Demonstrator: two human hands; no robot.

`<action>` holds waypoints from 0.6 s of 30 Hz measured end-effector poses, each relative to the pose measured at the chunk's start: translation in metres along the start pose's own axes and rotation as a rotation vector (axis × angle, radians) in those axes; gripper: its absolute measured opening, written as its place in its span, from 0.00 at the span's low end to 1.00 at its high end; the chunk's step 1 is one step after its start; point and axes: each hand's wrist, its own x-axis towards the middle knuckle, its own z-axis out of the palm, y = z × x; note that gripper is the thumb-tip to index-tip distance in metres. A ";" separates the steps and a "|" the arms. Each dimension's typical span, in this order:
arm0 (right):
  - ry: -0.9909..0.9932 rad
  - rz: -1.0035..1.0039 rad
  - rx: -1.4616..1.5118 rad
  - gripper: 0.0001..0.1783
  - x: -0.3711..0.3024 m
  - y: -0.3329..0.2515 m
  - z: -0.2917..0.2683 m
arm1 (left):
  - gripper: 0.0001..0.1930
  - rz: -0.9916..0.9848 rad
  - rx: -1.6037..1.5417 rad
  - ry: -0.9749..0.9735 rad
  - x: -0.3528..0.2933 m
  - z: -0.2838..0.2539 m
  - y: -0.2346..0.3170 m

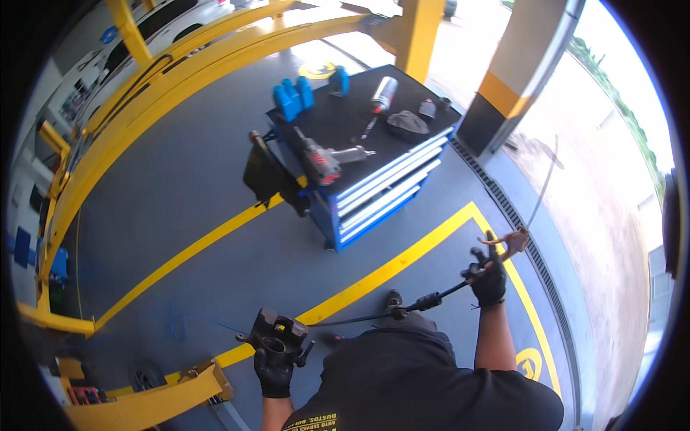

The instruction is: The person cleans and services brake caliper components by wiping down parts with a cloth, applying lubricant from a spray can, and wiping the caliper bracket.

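My left hand (274,373), in a black glove, grips a dark brake caliper (279,335) from below, its round bore facing up. From beside the caliper a thin black cable (352,320) runs right across my body, with a thicker black sleeve (429,302) on it. At its right end my gloved right hand (488,278) closes its palm around the cable, some fingers stretched out. Just past these fingers sits a rusty, hooked metal bracket (514,244), and a thin rod (546,183) extends beyond it. How the bracket joins the cable is hidden by the hand.
Ahead stands a blue tool cart (332,219) carrying an impact wrench (321,162), blue bottles (286,103), a spray can (384,94) and a grey cloth (408,123). A yellow lift (144,93) curves along the left. A pillar (503,93) and floor grate (503,201) lie right.
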 end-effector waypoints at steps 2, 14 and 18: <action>0.221 -0.286 -0.123 0.34 -0.031 -0.050 -0.042 | 0.43 -0.040 0.066 -0.078 0.013 0.036 -0.015; 1.111 -0.179 -0.477 0.34 -0.230 -0.165 -0.240 | 0.32 -0.548 0.255 -0.650 0.201 0.279 -0.289; 1.178 0.205 -0.500 0.33 -0.285 -0.162 -0.194 | 0.26 -0.673 0.359 -0.904 0.258 0.346 -0.419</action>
